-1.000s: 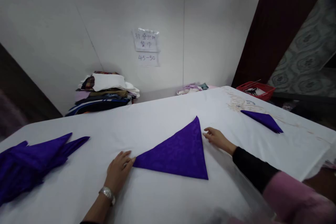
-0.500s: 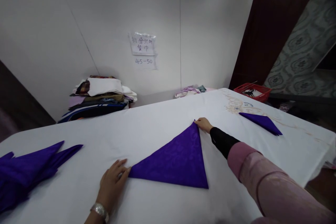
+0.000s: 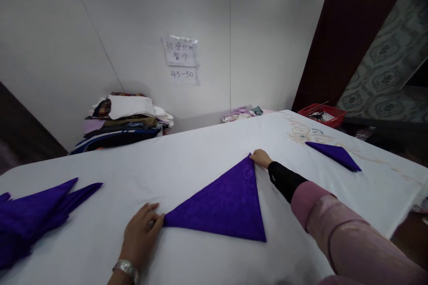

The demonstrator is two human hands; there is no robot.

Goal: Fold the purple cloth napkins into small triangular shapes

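Here's the right hand (image 3: 261,159), just arrived, pinching the far corner of the purple cloth (image 3: 220,207) | left hand (image 3: 141,234) stays at its left corner, grip unclear | triangle flat on the tabletop (image 3: 197,260), two corners now covered

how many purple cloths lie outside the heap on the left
2: the triangle between the left hand and right hand, and the narrower folded cloth toward the right. The heap may hide several.

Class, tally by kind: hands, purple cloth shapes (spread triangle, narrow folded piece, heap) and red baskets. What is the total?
Left hand and right hand: 2
Purple triangle: 1
Narrow folded piece: 1
Purple heap: 1
Red basket: 1
Total: 6
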